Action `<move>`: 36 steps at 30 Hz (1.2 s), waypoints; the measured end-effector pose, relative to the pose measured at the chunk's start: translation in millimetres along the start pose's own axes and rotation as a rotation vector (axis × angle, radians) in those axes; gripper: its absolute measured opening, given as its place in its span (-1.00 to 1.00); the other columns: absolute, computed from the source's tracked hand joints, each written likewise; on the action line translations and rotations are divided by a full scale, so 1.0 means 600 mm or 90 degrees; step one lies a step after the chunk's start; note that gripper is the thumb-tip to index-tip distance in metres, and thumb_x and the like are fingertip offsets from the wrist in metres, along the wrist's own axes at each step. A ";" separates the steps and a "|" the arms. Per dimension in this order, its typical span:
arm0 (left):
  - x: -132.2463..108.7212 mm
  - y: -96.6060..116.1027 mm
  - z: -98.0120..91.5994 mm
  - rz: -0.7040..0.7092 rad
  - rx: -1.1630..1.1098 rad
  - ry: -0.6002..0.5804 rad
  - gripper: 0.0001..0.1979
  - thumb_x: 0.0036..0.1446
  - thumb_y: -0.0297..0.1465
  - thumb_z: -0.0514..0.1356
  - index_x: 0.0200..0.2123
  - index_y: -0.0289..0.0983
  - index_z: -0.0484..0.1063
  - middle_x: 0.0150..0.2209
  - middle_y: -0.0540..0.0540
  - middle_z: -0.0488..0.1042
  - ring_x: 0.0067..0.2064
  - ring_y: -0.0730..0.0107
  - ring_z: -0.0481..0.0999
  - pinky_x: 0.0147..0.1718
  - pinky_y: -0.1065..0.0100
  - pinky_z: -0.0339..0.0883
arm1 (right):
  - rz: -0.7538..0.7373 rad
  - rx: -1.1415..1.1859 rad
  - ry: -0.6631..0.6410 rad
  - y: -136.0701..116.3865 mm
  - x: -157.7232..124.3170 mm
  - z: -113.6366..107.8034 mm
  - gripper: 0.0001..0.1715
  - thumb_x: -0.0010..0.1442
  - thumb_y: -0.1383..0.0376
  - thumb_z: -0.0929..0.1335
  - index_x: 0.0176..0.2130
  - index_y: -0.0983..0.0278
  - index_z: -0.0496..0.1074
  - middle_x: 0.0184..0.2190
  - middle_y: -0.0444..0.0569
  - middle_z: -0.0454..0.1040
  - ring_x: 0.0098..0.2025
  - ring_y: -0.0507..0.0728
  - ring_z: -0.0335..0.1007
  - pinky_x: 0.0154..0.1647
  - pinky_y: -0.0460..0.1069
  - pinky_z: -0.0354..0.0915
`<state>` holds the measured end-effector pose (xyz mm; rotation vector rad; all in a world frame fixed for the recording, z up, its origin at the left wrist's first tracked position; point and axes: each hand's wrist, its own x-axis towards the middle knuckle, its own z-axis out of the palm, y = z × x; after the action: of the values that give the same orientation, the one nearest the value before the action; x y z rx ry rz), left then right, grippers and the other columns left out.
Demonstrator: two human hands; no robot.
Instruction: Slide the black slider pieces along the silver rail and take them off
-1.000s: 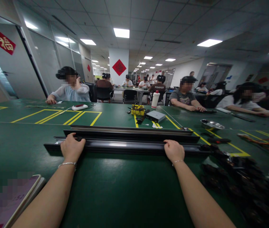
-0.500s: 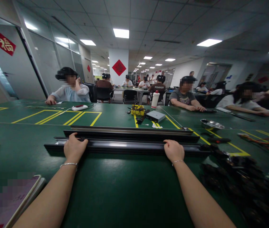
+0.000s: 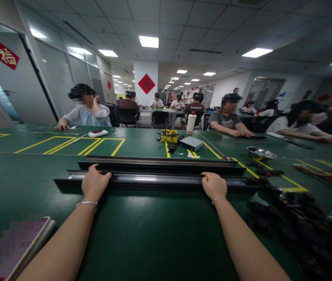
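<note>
A long black metal rail (image 3: 154, 179) with a glossy grooved top lies crosswise on the green table before me. My left hand (image 3: 93, 183) is closed near its left part, thumb and fingers round a small black part (image 3: 104, 172) at the rail's top. Most of that part is hidden by the fingers. Toward the other end, my right hand (image 3: 215, 185) is closed on the rail, its fingertips out of sight behind the edge. Just behind lies a second, similar black rail (image 3: 166, 162), touched by neither hand as far as I can see.
Many black parts (image 3: 303, 230) are heaped at the right, near a metal bowl (image 3: 261, 153). A booklet (image 3: 28, 249) lies at the lower left. Beyond the rails are a yellow box with cables (image 3: 170, 135), a grey box (image 3: 191, 143) and a bottle (image 3: 191, 123). People sit across the table.
My left hand has slid slightly to the right along the front rail, and the small black part has moved with it. My right hand and both rails have stayed almost still.
</note>
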<state>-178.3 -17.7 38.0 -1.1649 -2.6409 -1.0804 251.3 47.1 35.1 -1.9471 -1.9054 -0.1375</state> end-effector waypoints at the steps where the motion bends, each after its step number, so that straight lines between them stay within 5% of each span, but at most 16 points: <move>1: 0.000 0.000 0.001 -0.001 -0.001 -0.002 -0.33 -0.11 -0.16 0.15 0.09 -0.27 0.17 -0.15 -0.19 0.51 -0.06 -0.02 0.45 -0.11 0.09 0.31 | -0.001 0.001 0.002 0.000 0.000 0.000 -0.55 0.12 0.34 0.14 -0.12 0.20 0.50 -0.07 -0.07 0.48 -0.02 0.12 0.32 -0.06 0.01 0.17; 36: -0.026 0.033 0.011 0.045 0.011 -0.053 -0.38 -0.09 -0.15 0.14 0.06 -0.24 0.17 -0.16 -0.17 0.51 -0.09 0.04 0.48 -0.18 0.17 0.31 | -0.001 -0.009 0.011 -0.001 0.000 0.002 -0.56 0.13 0.33 0.15 -0.14 0.19 0.50 -0.08 -0.10 0.48 -0.03 0.10 0.33 -0.08 0.00 0.17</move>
<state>-152.8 -14.0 39.7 -1.3176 -2.6408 -1.0173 250.5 47.6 33.9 -1.9473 -1.8990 -0.1679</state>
